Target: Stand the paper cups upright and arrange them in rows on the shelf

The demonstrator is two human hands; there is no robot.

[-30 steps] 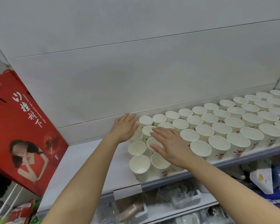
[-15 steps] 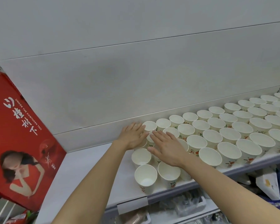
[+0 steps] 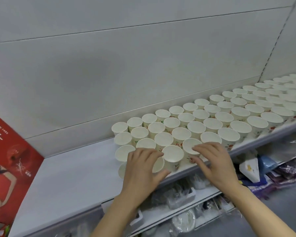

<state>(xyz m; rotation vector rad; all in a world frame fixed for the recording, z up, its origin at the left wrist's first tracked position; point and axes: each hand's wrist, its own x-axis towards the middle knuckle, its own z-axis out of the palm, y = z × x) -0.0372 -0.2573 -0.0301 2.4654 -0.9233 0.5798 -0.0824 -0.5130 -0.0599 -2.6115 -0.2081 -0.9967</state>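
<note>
Both hands, left hand and right hand, lie with released fingers over the front paper cups at lower centre. They look light and crushable. Nudge them low on the walls.

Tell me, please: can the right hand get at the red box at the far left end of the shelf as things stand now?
Probably not directly. The right hand sits over the front cups, and the left hand and its forearm lie between it and the red box. The bare shelf beyond is open.

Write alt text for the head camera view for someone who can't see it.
Two bare hands, left hand and right hand, rest on the front left cups of many upright white paper cups packed in rows along a white shelf. A red box stands at the left.
</note>
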